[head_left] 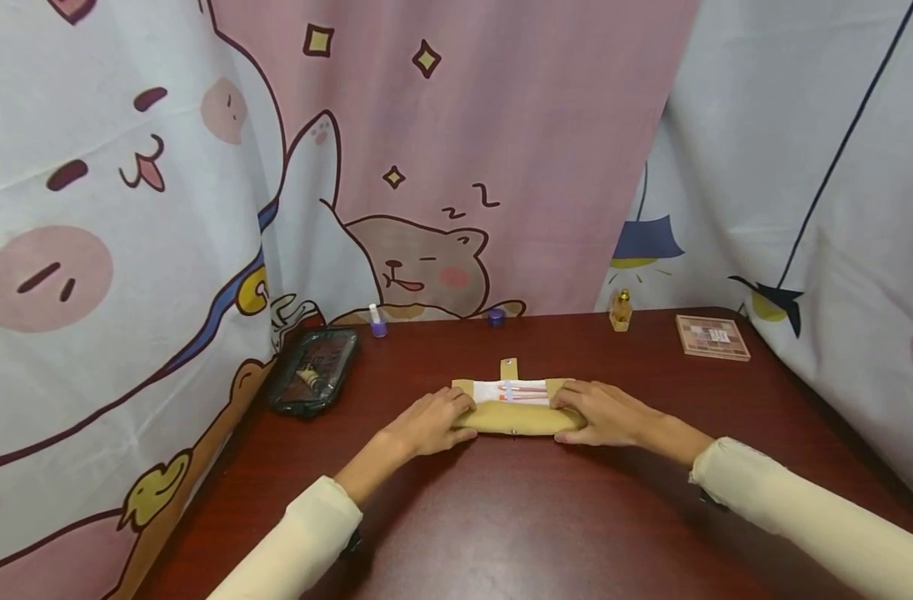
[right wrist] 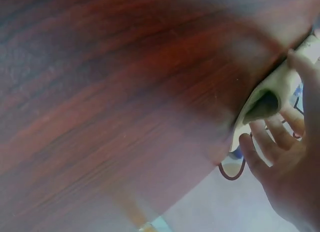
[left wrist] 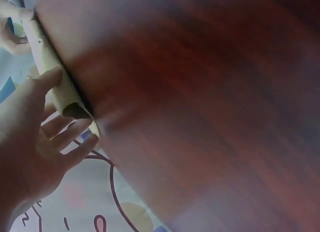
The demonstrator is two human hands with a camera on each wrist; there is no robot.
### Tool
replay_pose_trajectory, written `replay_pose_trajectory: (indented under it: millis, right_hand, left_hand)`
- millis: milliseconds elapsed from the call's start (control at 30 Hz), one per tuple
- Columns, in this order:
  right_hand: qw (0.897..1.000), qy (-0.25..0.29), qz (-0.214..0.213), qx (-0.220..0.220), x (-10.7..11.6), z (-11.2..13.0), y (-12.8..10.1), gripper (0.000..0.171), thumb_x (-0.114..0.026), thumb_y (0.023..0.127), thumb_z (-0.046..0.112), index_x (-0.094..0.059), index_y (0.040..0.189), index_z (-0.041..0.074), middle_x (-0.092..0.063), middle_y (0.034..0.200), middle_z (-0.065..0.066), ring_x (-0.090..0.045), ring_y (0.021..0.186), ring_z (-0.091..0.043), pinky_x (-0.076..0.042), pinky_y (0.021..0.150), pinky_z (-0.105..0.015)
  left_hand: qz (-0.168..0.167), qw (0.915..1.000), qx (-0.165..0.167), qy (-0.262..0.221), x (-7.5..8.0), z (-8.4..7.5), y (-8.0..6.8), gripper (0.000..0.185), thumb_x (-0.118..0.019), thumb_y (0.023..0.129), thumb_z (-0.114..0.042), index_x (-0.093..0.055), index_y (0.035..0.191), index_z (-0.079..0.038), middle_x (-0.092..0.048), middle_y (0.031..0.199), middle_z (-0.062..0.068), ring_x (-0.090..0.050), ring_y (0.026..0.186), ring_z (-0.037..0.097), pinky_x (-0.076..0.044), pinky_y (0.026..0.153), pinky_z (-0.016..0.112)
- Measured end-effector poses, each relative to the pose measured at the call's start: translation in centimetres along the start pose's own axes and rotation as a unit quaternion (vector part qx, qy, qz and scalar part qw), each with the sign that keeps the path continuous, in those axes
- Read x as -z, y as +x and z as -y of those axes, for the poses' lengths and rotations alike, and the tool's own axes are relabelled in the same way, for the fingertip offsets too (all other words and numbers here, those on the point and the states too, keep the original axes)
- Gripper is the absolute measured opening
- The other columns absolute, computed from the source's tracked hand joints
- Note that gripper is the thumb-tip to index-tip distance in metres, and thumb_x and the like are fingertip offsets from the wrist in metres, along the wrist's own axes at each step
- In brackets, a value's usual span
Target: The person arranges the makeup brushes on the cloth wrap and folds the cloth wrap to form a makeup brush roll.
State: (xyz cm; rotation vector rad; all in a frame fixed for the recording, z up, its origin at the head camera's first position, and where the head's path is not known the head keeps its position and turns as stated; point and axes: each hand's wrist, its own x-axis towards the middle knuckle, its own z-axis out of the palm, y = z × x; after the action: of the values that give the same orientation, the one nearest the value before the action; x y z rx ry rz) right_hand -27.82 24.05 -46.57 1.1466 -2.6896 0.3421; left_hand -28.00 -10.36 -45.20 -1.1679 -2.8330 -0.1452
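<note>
Tan fabric roll-up pouch [head_left: 518,416], mid-table, lying crosswise, near half rolled into a tube, far half flat w/ white lining and pink-orange pencils or brushes tucked under a strap. Held at both ends so the roll stays even and contents don't slip out, prob. Left hand [head_left: 429,423] gripping left end, fingers curled over the roll, thumb [left wrist: 47,77] on top per left wrist view. Right hand [head_left: 605,413] gripping right end the same way, fingers [right wrist: 272,137] curled at the tube's open mouth. Cream sleeves [head_left: 809,517] on both arms. Snap tab [head_left: 508,368] sticking out from far edge of pouch, unfastened, ready to close over the roll, likely.

Dark red wood table [head_left: 546,525]. Toward far left corner: black clear-top cosmetic bag [head_left: 316,369]. Along far edge, left to right: small purple-based bottle [head_left: 377,321], purple cap [head_left: 496,316], amber perfume bottle [head_left: 621,311], eyeshadow palette [head_left: 712,337] nr far right corner. Behind table: cartoon-print curtains [head_left: 396,150], pink and white.
</note>
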Motion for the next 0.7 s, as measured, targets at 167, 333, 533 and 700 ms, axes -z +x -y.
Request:
replay_pose_trajectory:
  millis: [167,333,533,700]
  right_hand:
    - [0.997,0.072,0.013,-0.021,1.0,0.0,0.4,0.022,-0.065,0.104,0.034,-0.067,0.117,0.016,-0.068,0.091,0.01,-0.057,0.073,-0.003,-0.051,0.066,-0.03]
    - [0.989,0.141,0.034,-0.033,1.6,-0.5,1.4,0.015,-0.055,0.11,0.025,-0.065,0.103,0.016,-0.052,0.074,0.013,-0.044,0.062,-0.001,-0.043,0.062,-0.025]
    - [0.985,0.149,0.049,-0.068,1.1,-1.4,2.6,0.022,-0.052,0.111,0.022,-0.069,0.104,0.011,-0.056,0.09,0.004,-0.05,0.081,-0.01,-0.047,0.075,-0.034]
    - [0.984,0.153,0.055,-0.078,0.5,-1.8,3.2,0.025,-0.053,0.11,0.019,-0.071,0.118,0.003,-0.063,0.115,-0.009,-0.058,0.107,-0.026,-0.05,0.091,-0.049]
  left_hand:
    - [-0.005,0.9966,0.011,-0.081,0.6,0.2,0.4,0.028,-0.058,0.108,-0.033,-0.065,0.125,-0.012,-0.065,0.097,-0.005,-0.061,0.082,0.01,-0.053,0.077,0.03]
    - [0.0,0.9907,0.027,-0.133,0.8,0.6,1.2,0.026,-0.052,0.111,-0.029,-0.064,0.125,-0.011,-0.061,0.092,-0.006,-0.056,0.074,0.007,-0.05,0.07,0.026]
    - [-0.012,0.9909,0.044,-0.127,0.3,1.6,2.7,0.028,-0.052,0.111,-0.027,-0.066,0.126,-0.009,-0.07,0.112,0.001,-0.065,0.096,0.013,-0.055,0.085,0.033]
    - [-0.012,0.9943,0.053,-0.091,-0.3,2.3,3.6,0.027,-0.053,0.11,-0.028,-0.069,0.123,-0.01,-0.069,0.12,0.003,-0.063,0.116,0.021,-0.052,0.098,0.04]
